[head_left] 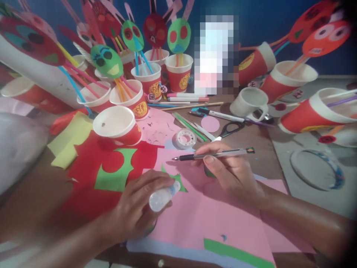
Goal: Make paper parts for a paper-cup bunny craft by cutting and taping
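In the lower middle, my left hand [136,199] is closed around a small translucent glue bottle [161,198], its narrow end tilted up to the right. A ballpoint pen [223,153] lies nearly level in the grip of my right hand [230,169], tip pointing left. Both hands are above pink paper [217,216]. Beside the left hand are green paper with a round cut-out [111,178] and red paper [150,158]. A jagged green scrap [181,182] lies between the hands, and a green strip [237,254] near the front edge.
Past the hands lie a tape roll [186,139], scissors [230,130], a marker [220,114] and a pink paper disc [210,124]. An empty paper cup [117,124] stands left; a mug [249,104] sits right. Several cups hold straws with paper faces [178,35]. A bangle-like ring [318,169] lies right.
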The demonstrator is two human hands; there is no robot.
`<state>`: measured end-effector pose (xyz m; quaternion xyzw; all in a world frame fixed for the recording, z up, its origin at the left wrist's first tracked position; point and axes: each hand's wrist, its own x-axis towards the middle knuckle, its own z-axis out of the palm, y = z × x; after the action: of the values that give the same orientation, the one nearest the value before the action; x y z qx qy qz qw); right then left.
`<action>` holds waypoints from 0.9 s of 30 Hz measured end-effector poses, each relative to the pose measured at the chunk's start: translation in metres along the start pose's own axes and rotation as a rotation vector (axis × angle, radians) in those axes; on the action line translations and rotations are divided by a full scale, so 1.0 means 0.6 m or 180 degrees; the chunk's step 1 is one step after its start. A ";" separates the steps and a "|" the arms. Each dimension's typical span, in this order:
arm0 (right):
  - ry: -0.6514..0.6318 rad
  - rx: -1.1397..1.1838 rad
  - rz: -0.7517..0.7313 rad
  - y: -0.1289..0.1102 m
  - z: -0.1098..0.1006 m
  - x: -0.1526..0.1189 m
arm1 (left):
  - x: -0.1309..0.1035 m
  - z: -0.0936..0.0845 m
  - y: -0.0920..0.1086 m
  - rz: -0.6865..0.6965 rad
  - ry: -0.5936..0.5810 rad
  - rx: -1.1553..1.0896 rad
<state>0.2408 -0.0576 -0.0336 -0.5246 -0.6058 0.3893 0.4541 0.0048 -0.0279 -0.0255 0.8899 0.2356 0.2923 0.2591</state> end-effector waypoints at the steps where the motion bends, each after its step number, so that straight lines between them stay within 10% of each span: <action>1: -0.0042 0.0047 0.0004 0.001 0.000 0.000 | 0.000 0.000 0.001 0.0003 -0.0057 0.0075; 27: -0.0049 -0.0448 -0.0082 -0.016 -0.025 0.012 | 0.017 0.022 -0.016 0.0018 -0.0137 -0.0116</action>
<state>0.2520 -0.0519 -0.0191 -0.5443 -0.6419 0.3438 0.4164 0.0181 -0.0191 -0.0362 0.8918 0.2220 0.2781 0.2795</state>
